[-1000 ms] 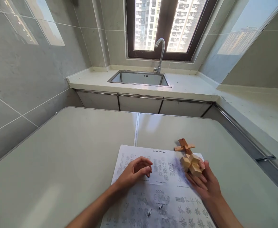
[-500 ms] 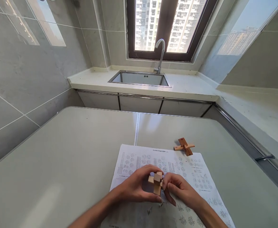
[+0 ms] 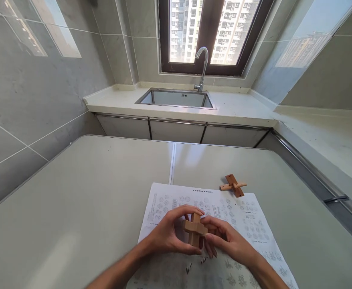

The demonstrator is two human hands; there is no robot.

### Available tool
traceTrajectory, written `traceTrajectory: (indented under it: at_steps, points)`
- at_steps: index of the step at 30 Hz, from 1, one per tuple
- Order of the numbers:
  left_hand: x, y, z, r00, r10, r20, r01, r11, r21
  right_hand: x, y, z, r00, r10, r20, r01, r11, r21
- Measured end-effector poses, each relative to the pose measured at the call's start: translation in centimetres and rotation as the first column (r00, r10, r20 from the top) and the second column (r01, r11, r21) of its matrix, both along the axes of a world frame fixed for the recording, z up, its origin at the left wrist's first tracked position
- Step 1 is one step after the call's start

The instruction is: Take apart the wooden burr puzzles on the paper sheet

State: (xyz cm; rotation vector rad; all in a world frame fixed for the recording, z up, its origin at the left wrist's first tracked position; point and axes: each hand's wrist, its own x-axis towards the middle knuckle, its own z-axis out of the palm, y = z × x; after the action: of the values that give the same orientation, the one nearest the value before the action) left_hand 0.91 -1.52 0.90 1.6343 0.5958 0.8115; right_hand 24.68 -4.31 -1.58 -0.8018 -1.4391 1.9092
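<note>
A wooden cross-shaped puzzle (image 3: 194, 232) is held between both hands above a printed instruction sheet (image 3: 248, 224) lying on the grey table (image 3: 82, 200). My left hand (image 3: 166, 235) grips the puzzle from the left, fingers curled round it. My right hand (image 3: 228, 241) pinches it from the right. A second, flatter wooden cross puzzle (image 3: 233, 186) lies on the table just past the sheet's far right corner, untouched.
Beyond the table runs a white counter (image 3: 239, 110) with a steel sink (image 3: 176, 98) and a tap (image 3: 201, 68) under a window. Grey tiled walls stand to the left and right. A gap separates the table's right edge from a side counter (image 3: 323, 140).
My right hand carried the puzzle from the sheet's right side to the middle, where my left hand took hold too. Since half a second ago the puzzle has been turned between the fingers.
</note>
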Motion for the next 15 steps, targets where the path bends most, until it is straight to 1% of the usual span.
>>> traceTrajectory:
  at_steps: [4,7,11,15]
  points:
    - [0.2,-0.08,-0.29,1.0,-0.015,0.007,0.014,0.999,0.036,-0.09,0.07,0.56,0.989,0.034,0.147,-0.043,0.997,0.064]
    - [0.28,-0.07,-0.48,0.999,-0.046,-0.016,0.047,0.997,0.054,-0.28,0.05,0.71,0.981,0.027,0.191,-0.041,0.997,0.069]
    - [0.22,-0.13,-0.65,0.998,-0.044,-0.034,0.045,0.998,0.04,-0.39,-0.08,0.58,0.972,-0.01,0.236,-0.02,0.992,0.123]
    - [0.18,-0.28,-0.46,0.997,-0.031,-0.071,0.034,0.999,0.038,-0.39,-0.16,0.2,0.943,-0.073,0.326,-0.005,0.972,0.234]
